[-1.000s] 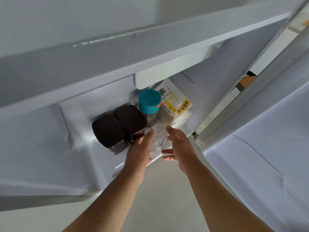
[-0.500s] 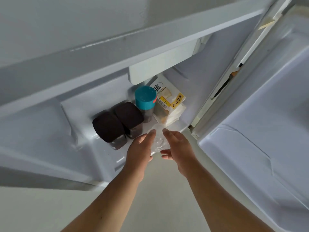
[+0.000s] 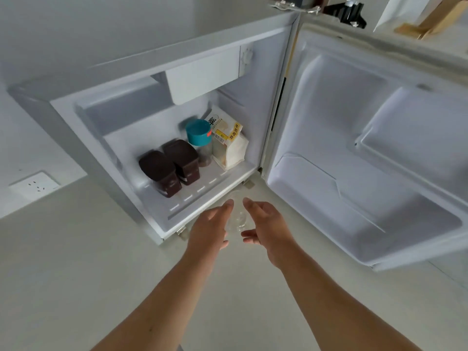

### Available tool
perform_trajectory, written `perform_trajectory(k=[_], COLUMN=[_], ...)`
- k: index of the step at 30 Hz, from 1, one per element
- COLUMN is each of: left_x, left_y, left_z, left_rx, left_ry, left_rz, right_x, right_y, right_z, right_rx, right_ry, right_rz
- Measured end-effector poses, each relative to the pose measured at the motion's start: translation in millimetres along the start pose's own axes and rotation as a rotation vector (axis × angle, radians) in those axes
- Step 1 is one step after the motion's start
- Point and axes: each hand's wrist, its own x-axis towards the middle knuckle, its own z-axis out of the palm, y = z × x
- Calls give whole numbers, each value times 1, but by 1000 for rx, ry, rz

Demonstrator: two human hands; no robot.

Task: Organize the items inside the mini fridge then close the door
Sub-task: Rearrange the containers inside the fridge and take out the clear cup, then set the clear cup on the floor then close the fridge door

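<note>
The white mini fridge (image 3: pixel 83 115) stands open, its door (image 3: pixel 367 158) swung out to the right. On the fridge floor sit two dark brown lidded containers (image 3: pixel 158 168) (image 3: pixel 181 154), a jar with a teal lid (image 3: pixel 198 133) and a white bag with a yellow label (image 3: pixel 229 145) at the right wall. A clear cup (image 3: pixel 237 215) is outside the fridge, just in front of its lower edge, over the floor. My left hand (image 3: pixel 209 229) and my right hand (image 3: pixel 267 224) cup it from either side.
The door's inner shelves (image 3: pixel 354 224) hold nothing. A small white freezer flap (image 3: pixel 202 77) hangs at the top of the cabinet. A wall socket (image 3: pixel 35 186) sits at the left. The pale floor (image 3: pixel 76 274) spreads in front of the fridge.
Both hands have drawn the clear cup back out of the fridge, from beside the teal-lidded jar to over the floor. My view has pulled back and shows the whole fridge and door.
</note>
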Motion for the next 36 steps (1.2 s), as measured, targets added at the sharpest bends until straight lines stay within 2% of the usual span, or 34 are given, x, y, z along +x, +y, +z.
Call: perform_trajectory(k=[9, 17, 27, 36], left_x=[-82, -103, -80, -39], left_y=[-30, -60, -85, -88], left_z=[-7, -35, -123, -211], left_rx=[21, -8, -92, -54], left_ry=[20, 20, 49, 83], left_rz=[22, -17, -82, -123], right_x=[-79, -110, -102, -84], right_y=[25, 52, 72, 77], right_z=[-18, 5, 101, 201], right_rx=[-32, -58, -58, -14], right_ry=[-29, -21, -82, -119], right_rz=[-41, 3, 48, 82])
